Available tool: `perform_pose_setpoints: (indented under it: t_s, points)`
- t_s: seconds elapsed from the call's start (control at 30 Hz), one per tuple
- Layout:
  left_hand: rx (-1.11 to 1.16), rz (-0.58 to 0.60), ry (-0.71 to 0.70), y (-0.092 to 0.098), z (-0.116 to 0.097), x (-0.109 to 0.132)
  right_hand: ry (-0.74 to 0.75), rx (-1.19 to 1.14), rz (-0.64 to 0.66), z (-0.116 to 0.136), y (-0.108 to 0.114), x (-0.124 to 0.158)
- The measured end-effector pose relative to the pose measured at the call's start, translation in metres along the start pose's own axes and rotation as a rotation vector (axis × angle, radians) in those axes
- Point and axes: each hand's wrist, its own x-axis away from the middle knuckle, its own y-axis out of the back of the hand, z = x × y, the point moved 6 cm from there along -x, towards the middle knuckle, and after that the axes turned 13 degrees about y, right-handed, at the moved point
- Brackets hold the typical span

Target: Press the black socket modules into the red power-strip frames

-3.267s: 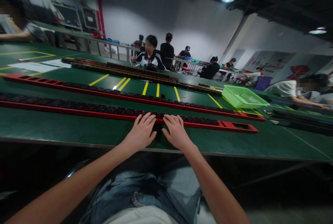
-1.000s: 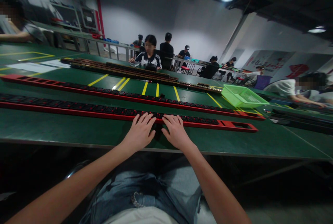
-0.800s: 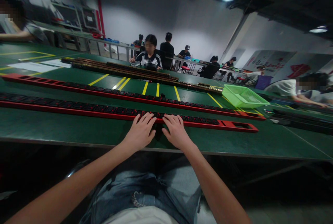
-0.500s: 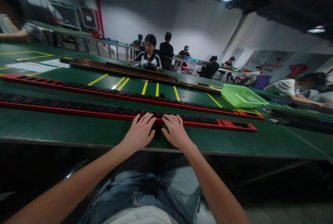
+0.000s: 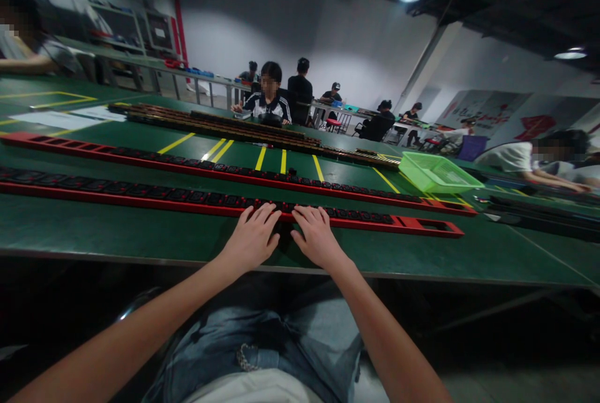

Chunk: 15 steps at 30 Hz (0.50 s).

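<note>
At frame centre, your left hand (image 5: pixel 253 238) and right hand (image 5: pixel 317 239) rest spread, unclamped, on the lower red socket strip (image 5: pixel 206 199); press evenly with both.

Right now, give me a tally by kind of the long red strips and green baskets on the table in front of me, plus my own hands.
Long red strips: 2, the near strip and the far strip
Green basket: 1
Your hands: 2, left hand and right hand
Total: 5
</note>
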Motion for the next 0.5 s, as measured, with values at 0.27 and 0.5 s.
perform_pose_setpoints:
  t_s: [0.27, 0.5]
  points:
    - [-0.03, -0.037, 0.065, 0.0024, -0.0008, -0.0015, -0.006, -0.005, 0.0, -0.001, 0.0007, -0.0005]
    - [-0.051, -0.029, 0.056, 0.0006, -0.0034, -0.0025, -0.008, -0.009, 0.009, -0.0005, 0.0015, -0.0019]
